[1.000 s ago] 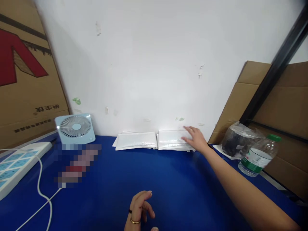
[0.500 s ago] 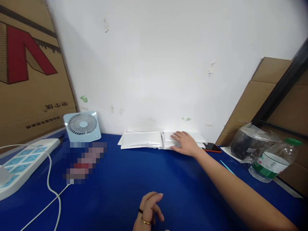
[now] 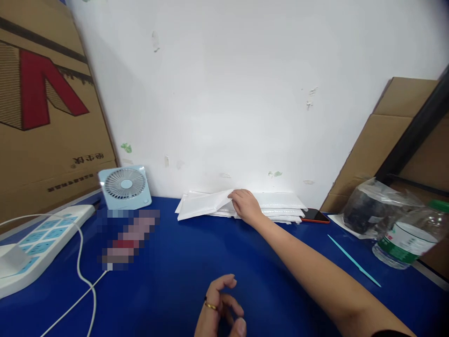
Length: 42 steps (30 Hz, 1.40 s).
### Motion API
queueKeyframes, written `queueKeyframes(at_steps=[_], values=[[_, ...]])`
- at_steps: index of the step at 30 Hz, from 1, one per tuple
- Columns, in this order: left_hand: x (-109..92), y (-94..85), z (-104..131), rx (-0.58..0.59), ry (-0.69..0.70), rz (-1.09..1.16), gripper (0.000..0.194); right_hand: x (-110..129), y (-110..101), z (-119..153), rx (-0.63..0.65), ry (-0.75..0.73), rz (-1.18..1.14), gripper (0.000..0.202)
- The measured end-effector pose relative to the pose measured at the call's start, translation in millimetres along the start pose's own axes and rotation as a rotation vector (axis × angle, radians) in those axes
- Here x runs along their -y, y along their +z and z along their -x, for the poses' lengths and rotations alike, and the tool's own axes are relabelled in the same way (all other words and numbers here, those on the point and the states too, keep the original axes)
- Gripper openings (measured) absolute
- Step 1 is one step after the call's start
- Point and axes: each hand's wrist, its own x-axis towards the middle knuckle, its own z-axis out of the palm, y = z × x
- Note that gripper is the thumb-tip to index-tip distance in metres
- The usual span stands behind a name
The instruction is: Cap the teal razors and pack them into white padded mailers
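My right hand (image 3: 244, 205) pinches the right end of a white padded envelope (image 3: 199, 206), which is bent and lifted at that end. The envelope lies over the left of two stacks of similar white envelopes against the wall. The right stack (image 3: 282, 201) stands just beyond my right hand. Low in the middle of the view, my left hand (image 3: 224, 306) is over the blue tabletop (image 3: 168, 290), its fingers curled but apart, with nothing in them. A gold ring is on one finger.
On the left are a light blue fan (image 3: 125, 187), a white power strip (image 3: 52, 238) with a cable and a pixelated object (image 3: 129, 241). To the right are a phone (image 3: 315, 216), a teal stick (image 3: 354, 261), a bagged dark item (image 3: 366, 210) and a bottle (image 3: 407, 238). Cardboard flanks both sides.
My right hand has moved left from the right stack to the left one and taken hold of an envelope's end, raising it. My left hand's fingers have spread apart. The view has shifted slightly.
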Motion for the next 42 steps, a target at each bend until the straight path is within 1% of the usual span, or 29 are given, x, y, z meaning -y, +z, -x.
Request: queueKeyframes(at_steps=[2,3,5,6,7,9,11,13,14,15,16,17,18,19,20,21,23,25,27,29,31,33,34,36,38,40,42], values=[[-12,3.7,-9,-0.092,-0.177,0.285,0.059,9,-16,5,-0.081,-0.023,-0.16,0.028],[-19,6.4,-15,-0.132,-0.288,0.448,0.059,15,-25,10,-0.104,-0.032,-0.24,0.028],[-32,13.7,-27,-0.172,-0.484,0.746,0.058,29,-43,29,-0.139,-0.06,-0.365,0.026],[-37,18.0,-32,-0.203,-0.539,0.858,0.059,36,-53,41,-0.146,-0.095,-0.409,0.027],[-41,22.3,-36,-0.23,-0.565,0.948,0.061,43,-62,55,-0.144,-0.15,-0.44,0.029],[-44,30.7,-42,-0.299,-0.531,1.057,0.061,53,-81,84,-0.123,-0.264,-0.459,0.034],[-41,37.7,-46,-0.381,-0.469,1.1,0.055,60,-98,112,-0.095,-0.378,-0.463,0.039],[-38,42.6,-51,-0.464,-0.445,1.118,0.046,64,-111,136,-0.034,-0.477,-0.466,0.042],[-37,44.5,-53,-0.504,-0.439,1.119,0.041,65,-115,146,-0.009,-0.495,-0.477,0.041],[-37,46.2,-57,-0.542,-0.424,1.11,0.036,65,-116,155,0.003,-0.472,-0.5,0.04],[-39,48.2,-61,-0.581,-0.389,1.089,0.032,65,-115,162,-0.02,-0.389,-0.545,0.037],[-43,50.5,-65,-0.624,-0.335,1.053,0.03,64,-111,167,-0.088,-0.243,-0.617,0.036],[-48,53.7,-69,-0.658,-0.266,1.006,0.032,63,-106,171,-0.179,-0.053,-0.713,0.037],[-54,58.0,-74,-0.674,-0.183,0.955,0.035,62,-99,173,-0.299,0.186,-0.829,0.041],[-60,63.4,-78,-0.666,-0.093,0.899,0.039,60,-91,173,-0.419,0.423,-0.958,0.048],[-66,70.0,-81,-0.63,-0.001,0.841,0.043,58,-84,171,-0.464,0.61,-1.1,0.053],[-76,85.8,-85,-0.503,0.144,0.722,0.05,55,-73,164,-0.405,0.895,-1.397,0.059],[-81,102.0,-87,-0.368,0.229,0.606,0.058,53,-68,154,-0.357,1.082,-1.613,0.059],[-81,114.6,-88,-0.269,0.286,0.499,0.064,52,-68,146,-0.366,1.205,-1.786,0.052],[-81,121.7,-88,-0.201,0.341,0.409,0.066,53,-68,142,-0.421,1.322,-1.938,0.042],[-83,124.1,-89,-0.164,0.376,0.336,0.062,53,-68,140,-0.495,1.436,-2.046,0.032],[-86,124.1,-92,-0.147,0.388,0.284,0.052,52,-66,141,-0.532,1.503,-2.087,0.026],[-88,123.9,-93,-0.143,0.391,0.269,0.046,51,-65,142,-0.525,1.521,-2.079,0.024],[-90,123.8,-96,-0.143,0.397,0.264,0.038,50,-63,144,-0.464,1.56,-2.011,0.018],[-90,124.1,-98,-0.157,0.406,0.281,0.036,49,-62,146,-0.386,1.601,-1.896,0.018],[-87,124.2,-99,-0.179,0.408,0.308,0.035,47,-62,148,-0.334,1.571,-1.822,0.02],[-84,123.1,-100,-0.206,0.413,0.339,0.032,43,-62,148,-0.312,1.488,-1.788,0.023]])
